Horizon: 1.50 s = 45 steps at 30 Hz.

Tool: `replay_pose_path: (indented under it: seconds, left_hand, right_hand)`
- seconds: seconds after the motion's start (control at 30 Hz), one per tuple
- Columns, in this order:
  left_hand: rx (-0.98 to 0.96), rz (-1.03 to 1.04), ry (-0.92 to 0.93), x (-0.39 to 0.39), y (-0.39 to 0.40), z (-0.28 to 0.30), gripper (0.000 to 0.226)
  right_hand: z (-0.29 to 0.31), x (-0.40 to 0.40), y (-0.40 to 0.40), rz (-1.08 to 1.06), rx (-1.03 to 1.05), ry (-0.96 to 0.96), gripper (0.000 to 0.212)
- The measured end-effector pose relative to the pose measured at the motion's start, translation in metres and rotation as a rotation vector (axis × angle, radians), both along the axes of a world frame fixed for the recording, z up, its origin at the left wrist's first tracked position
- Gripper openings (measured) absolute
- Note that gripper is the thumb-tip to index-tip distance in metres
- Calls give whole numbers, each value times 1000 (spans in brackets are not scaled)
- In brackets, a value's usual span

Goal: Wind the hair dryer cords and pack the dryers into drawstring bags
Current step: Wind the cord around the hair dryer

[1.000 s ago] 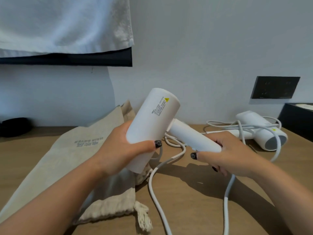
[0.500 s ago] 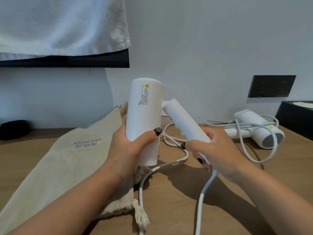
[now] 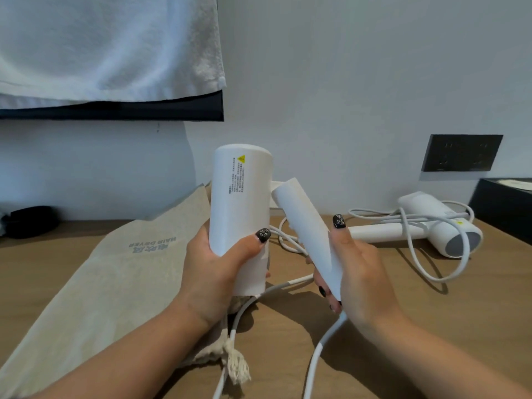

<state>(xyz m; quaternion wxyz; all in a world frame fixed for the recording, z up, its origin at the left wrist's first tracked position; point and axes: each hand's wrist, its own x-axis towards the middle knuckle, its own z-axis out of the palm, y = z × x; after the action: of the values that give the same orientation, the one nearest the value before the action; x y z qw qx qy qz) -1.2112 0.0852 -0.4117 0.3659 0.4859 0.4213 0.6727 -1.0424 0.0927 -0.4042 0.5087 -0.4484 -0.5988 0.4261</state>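
Hair dryer [image 3: 240, 203] barrel more upright than before, gripped by left hand [image 3: 213, 266]; handle [image 3: 311, 237] folded closer, clasped by right hand [image 3: 357, 272]. Above table [image 3: 431, 298], beside drawstring bag [image 3: 115, 272].

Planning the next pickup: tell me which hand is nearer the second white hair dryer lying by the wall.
Right. The right hand is just left of the second white hair dryer; the left hand is farther left, beyond it.

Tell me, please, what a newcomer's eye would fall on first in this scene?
Front and centre, a white hair dryer is held upright, the left hand gripping its barrel and the right hand its folding handle. A beige drawstring bag lies left, and a second dryer lies right, cord draped over it.
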Motion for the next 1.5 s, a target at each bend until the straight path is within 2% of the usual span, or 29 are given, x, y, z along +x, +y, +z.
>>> replay_pose_path:
  seconds: [0.13,0.2,0.27,0.37,0.43,0.53,0.67,0.77,0.8,0.9,1.0,1.07,1.13,1.27,1.33,1.4,1.5]
  left_hand:
    - [-8,68,-29,22,-2,-7,66]
    - [-10,90,-31,28,-2,-7,63]
    - [-21,88,-65,27,-2,-5,62]
    - [-56,79,-124,23,-1,-4,55]
    - [-77,21,-195,19,2,-1,46]
    - [-137,-102,-248,3,8,9,48]
    - [-123,-166,-182,-23,14,16,77]
    - [-191,-282,-105,-32,12,19,75]
    - [-223,-322,-63,-33,9,21,72]
    - [-300,-409,30,-32,4,24,57]
    - [-349,-468,19,-24,-1,26,55]
    - [-363,-500,-29,-17,-4,25,58]
    - [-374,-486,-121,-8,-6,25,52]
    - [-441,-435,-293,7,-11,21,53]
    - [-481,-413,-388,11,-12,17,50]
    - [-490,-403,-487,14,-12,16,48]
    - [-480,-417,-582,17,-14,17,47]
  right_hand:
    - [-15,-17,-3,37,38,85,69]
    - [-17,-19,0,48,53,66,69]
    - [-17,-17,3,90,86,73,57]
    - [-13,-15,8,161,95,63,26]
    - [-7,-12,12,160,106,66,20]
    - [8,6,20,107,126,172,17]
    - [20,34,33,174,43,148,37]
    - [25,40,34,237,-38,229,76]
    - [25,40,34,236,-71,300,78]
    - [27,44,31,175,-150,471,58]
    - [19,43,35,158,-103,485,74]
    - [17,42,33,116,-89,582,86]
    - [18,40,33,52,-82,661,74]
    - [14,33,35,-134,2,633,31]
    - [10,29,33,-142,14,652,16]
    - [10,27,31,-158,67,594,15]
    - [9,19,29,-160,139,368,16]
